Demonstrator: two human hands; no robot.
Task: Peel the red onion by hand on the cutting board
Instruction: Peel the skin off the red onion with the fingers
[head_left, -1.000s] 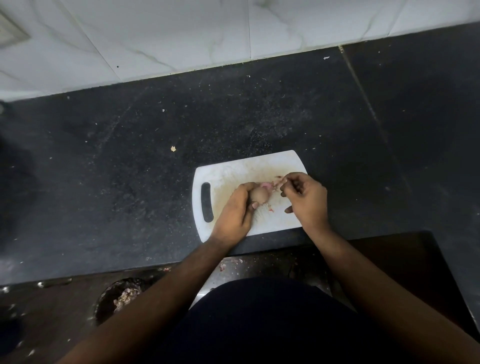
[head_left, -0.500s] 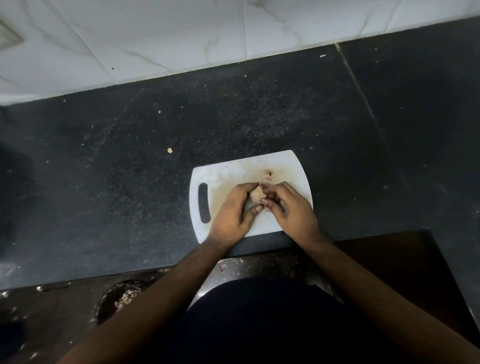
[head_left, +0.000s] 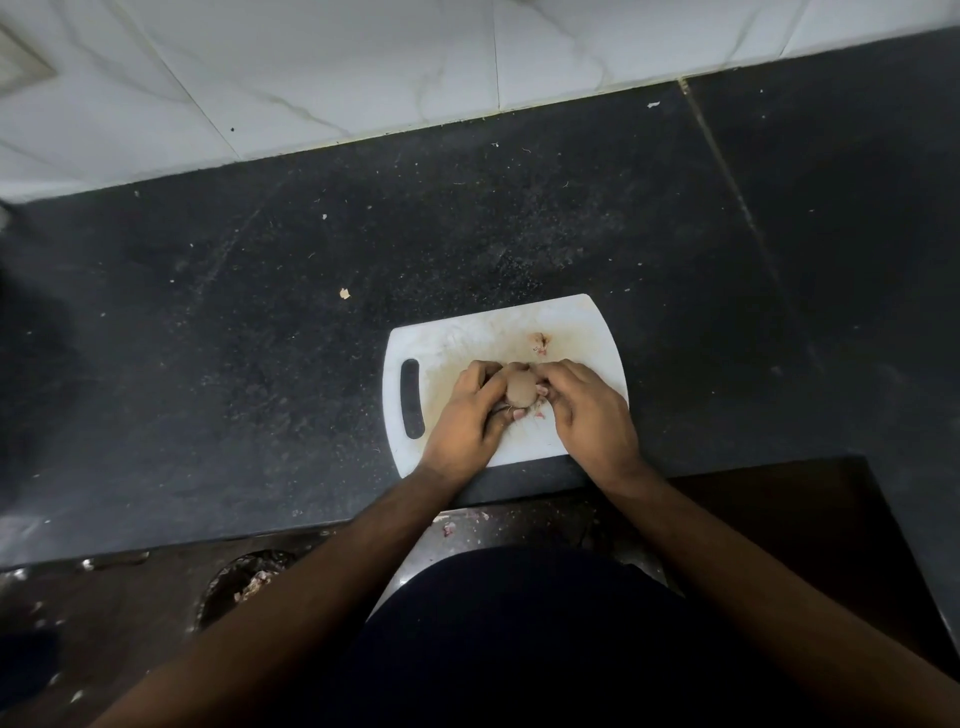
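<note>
The red onion (head_left: 521, 388) sits on the white cutting board (head_left: 582, 332). My left hand (head_left: 467, 415) and my right hand (head_left: 587, 410) are close together, and both hold the onion tight. A little bit of peel (head_left: 539, 340) lies behind it. The board sits on the black counter (head_left: 260, 338).

The red onion (head_left: 521, 388) shows only as a small rounded patch; the left hand (head_left: 470, 415) and right hand (head_left: 592, 413) cover its sides and underside, so how much skin remains cannot be told. The cutting board (head_left: 498, 332) is hidden along its near middle by both hands. A round dark container (head_left: 236, 582) (its contents too dim to name) is partly blocked by the left forearm.
</note>
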